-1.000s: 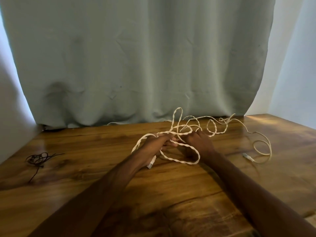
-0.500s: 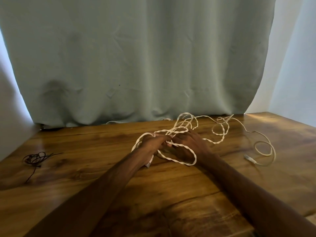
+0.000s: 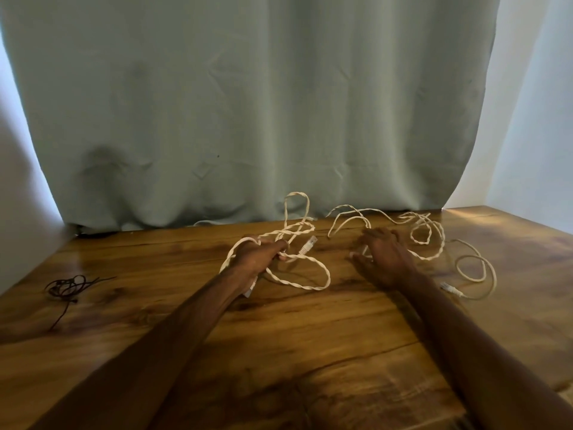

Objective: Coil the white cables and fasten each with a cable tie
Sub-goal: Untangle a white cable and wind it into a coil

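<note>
My left hand [image 3: 259,257] grips loops of a twisted white cable [image 3: 305,276] just above the wooden table; one loop stands up behind it and a clear plug [image 3: 307,246] pokes out to its right. My right hand [image 3: 384,256] lies over another stretch of white cable [image 3: 428,240] with its fingers spread flat. That cable trails right into a smooth white loop [image 3: 474,265] ending in a plug [image 3: 451,289]. A bundle of thin dark ties [image 3: 66,285] rests at the far left of the table.
The wooden table [image 3: 310,352] runs to a grey-green curtain [image 3: 248,103] at the back, where the cables nearly touch the cloth. A pale wall stands to the right. The table's right edge falls away near my right forearm.
My hands have drawn apart: the right moved to the right and spread out on the cable, the left stays on its loops. A loop now stands up behind my left hand.
</note>
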A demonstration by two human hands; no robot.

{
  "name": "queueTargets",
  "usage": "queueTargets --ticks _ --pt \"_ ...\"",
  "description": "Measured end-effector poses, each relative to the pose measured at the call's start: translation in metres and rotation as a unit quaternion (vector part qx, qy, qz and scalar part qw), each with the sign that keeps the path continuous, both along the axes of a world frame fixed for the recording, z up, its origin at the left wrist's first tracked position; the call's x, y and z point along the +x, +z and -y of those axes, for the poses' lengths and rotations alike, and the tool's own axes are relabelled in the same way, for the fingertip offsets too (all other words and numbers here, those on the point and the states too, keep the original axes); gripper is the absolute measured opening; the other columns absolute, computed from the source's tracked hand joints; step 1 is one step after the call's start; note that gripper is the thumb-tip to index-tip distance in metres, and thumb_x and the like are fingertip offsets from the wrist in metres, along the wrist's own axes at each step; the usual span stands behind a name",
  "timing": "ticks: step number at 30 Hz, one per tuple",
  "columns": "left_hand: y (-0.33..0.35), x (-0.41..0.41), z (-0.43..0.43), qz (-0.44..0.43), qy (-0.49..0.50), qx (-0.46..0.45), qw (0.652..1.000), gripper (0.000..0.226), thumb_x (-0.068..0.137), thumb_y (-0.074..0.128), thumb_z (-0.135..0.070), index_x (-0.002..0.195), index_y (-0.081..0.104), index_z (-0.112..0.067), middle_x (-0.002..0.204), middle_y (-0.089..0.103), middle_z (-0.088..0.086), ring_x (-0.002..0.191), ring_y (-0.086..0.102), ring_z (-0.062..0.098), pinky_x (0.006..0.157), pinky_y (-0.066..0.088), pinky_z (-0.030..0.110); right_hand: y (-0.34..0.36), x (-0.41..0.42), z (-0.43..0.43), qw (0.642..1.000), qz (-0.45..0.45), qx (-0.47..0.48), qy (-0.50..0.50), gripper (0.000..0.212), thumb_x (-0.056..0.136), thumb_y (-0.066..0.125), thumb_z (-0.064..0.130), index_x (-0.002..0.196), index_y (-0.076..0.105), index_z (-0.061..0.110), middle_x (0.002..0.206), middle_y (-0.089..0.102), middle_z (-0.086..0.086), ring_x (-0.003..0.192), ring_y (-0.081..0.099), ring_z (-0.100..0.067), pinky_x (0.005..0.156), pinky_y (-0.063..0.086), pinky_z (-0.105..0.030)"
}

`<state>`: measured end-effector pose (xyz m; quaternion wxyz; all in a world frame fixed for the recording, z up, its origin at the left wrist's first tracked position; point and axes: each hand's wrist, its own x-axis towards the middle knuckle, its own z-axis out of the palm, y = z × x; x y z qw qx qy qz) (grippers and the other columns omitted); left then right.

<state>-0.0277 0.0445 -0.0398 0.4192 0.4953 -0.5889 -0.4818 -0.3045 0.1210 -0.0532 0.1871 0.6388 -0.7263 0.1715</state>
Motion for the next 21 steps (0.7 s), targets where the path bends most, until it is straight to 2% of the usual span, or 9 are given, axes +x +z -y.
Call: queueTargets --ticks 2,4,7,11,13,15,17,19,21 --pt "0.0 -0.002 0.0 -0.029 -0.023 0.012 0.999 0.033 0.076 0.086 -0.035 0.1 0.074 -0.014 0.081 0.079 0.005 0.088 0.075 0.022 0.092 0.06 0.04 0.001 0.012 0.001 0.998 0.008 -0.017 0.055 0.04 0.098 0.058 0.039 0.133 0.06 0.019 0.15 0.051 -0.009 0.144 0.039 -0.03 0.122 0.018 -0.051" --pt "0.002 -0.003 0.0 -0.039 -0.036 0.018 0.998 0.036 0.08 0.085 -0.032 0.108 0.071 -0.013 0.074 0.078 0.002 0.091 0.075 0.023 0.097 0.057 0.042 0.004 0.026 -0.002 0.989 -0.001 -0.058 0.133 0.038 0.097 0.061 0.023 0.135 0.059 0.014 0.146 0.055 -0.013 0.142 0.044 -0.03 0.121 0.023 -0.047" --pt "0.002 -0.001 0.002 -0.038 -0.054 0.016 0.998 0.049 0.079 0.085 -0.035 0.12 0.07 -0.012 0.08 0.08 0.004 0.094 0.075 0.023 0.098 0.057 0.043 0.013 0.049 -0.008 0.968 0.021 -0.106 0.226 0.04 0.091 0.064 0.002 0.13 0.06 0.004 0.131 0.064 -0.019 0.123 0.051 -0.021 0.104 0.03 -0.02" --pt "0.009 0.01 0.004 -0.021 -0.07 0.017 0.997 0.036 0.081 0.082 -0.038 0.109 0.076 -0.016 0.09 0.08 0.005 0.088 0.076 0.021 0.081 0.062 0.033 0.013 0.069 -0.011 0.945 0.228 -0.057 0.229 0.042 0.1 0.06 0.01 0.141 0.052 0.014 0.13 0.064 0.003 0.117 0.058 -0.007 0.099 0.042 -0.017" --pt "0.013 0.018 0.005 -0.01 -0.069 -0.002 0.998 0.031 0.086 0.077 -0.042 0.105 0.076 -0.018 0.083 0.079 0.002 0.083 0.076 0.019 0.077 0.059 0.029 0.011 0.069 -0.008 0.883 0.395 -0.036 0.251 0.038 0.101 0.056 0.004 0.138 0.054 0.015 0.126 0.066 0.011 0.118 0.063 -0.001 0.1 0.049 -0.017" --pt "0.013 0.027 0.008 0.001 -0.085 -0.032 0.996 0.041 0.089 0.072 -0.051 0.113 0.073 -0.018 0.084 0.08 0.002 0.082 0.076 0.014 0.08 0.057 0.029 0.011 0.069 -0.002 0.785 0.549 -0.052 0.282 0.032 0.101 0.049 0.003 0.13 0.061 0.01 0.12 0.074 -0.002 0.118 0.068 -0.018 0.103 0.052 -0.033" --pt "0.016 0.036 0.01 0.021 -0.099 -0.069 0.993 0.047 0.085 0.073 -0.059 0.114 0.074 -0.022 0.087 0.08 0.004 0.071 0.073 0.011 0.071 0.054 0.026 0.013 0.069 0.001 0.726 0.622 -0.077 0.283 0.031 0.101 0.044 0.005 0.123 0.065 0.009 0.114 0.076 -0.011 0.114 0.07 -0.032 0.102 0.053 -0.044" --pt "0.017 0.044 0.015 0.07 -0.087 -0.091 0.99 0.064 0.069 0.079 -0.071 0.116 0.074 -0.028 0.095 0.08 -0.003 0.077 0.071 0.009 0.073 0.056 0.027 0.012 0.073 0.0 0.751 0.601 -0.103 0.252 0.03 0.107 0.041 0.013 0.124 0.066 0.016 0.116 0.076 -0.006 0.115 0.069 -0.029 0.104 0.052 -0.045" --pt "0.018 0.052 0.02 0.14 -0.083 -0.095 0.982 0.066 0.066 0.081 -0.069 0.117 0.074 -0.028 0.104 0.077 -0.004 0.094 0.072 0.013 0.086 0.06 0.032 0.007 0.077 0.0 0.843 0.485 -0.111 0.206 0.035 0.108 0.046 0.032 0.14 0.057 0.02 0.132 0.067 -0.003 0.125 0.062 -0.02 0.109 0.047 -0.043"
